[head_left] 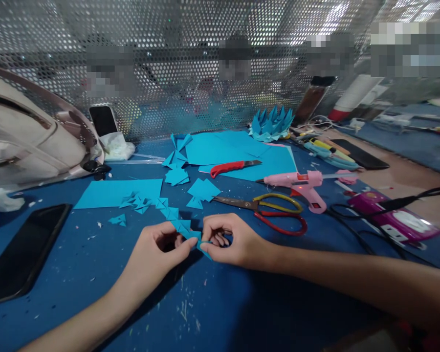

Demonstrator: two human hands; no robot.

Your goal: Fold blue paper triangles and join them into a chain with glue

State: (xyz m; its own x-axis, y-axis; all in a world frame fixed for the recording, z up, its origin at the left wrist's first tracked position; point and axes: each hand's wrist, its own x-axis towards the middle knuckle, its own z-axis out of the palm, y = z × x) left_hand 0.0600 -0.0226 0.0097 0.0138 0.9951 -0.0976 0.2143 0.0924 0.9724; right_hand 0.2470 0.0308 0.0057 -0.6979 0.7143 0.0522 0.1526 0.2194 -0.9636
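Observation:
A chain of folded blue paper pieces (182, 226) runs from between my hands toward the back left, its far part lying over a blue sheet (106, 191). My left hand (165, 244) pinches the chain near its close end, thumb on top. Thumb and forefinger of my right hand (227, 239) are closed on the last piece of the same chain. A loose folded piece (119, 220) lies to the left. Beyond my hands are more folded blue pieces (204, 189) and scissors (260, 204) with yellow and red handles.
A pink glue gun (297, 181), a red-handled knife (231, 168) and blue paper sheets (220, 146) lie farther back. Cables cross beside a purple box (392, 215) at right. A black phone (25, 254) and a bag (25, 127) are at left; a perforated metal panel (190, 107) stands behind.

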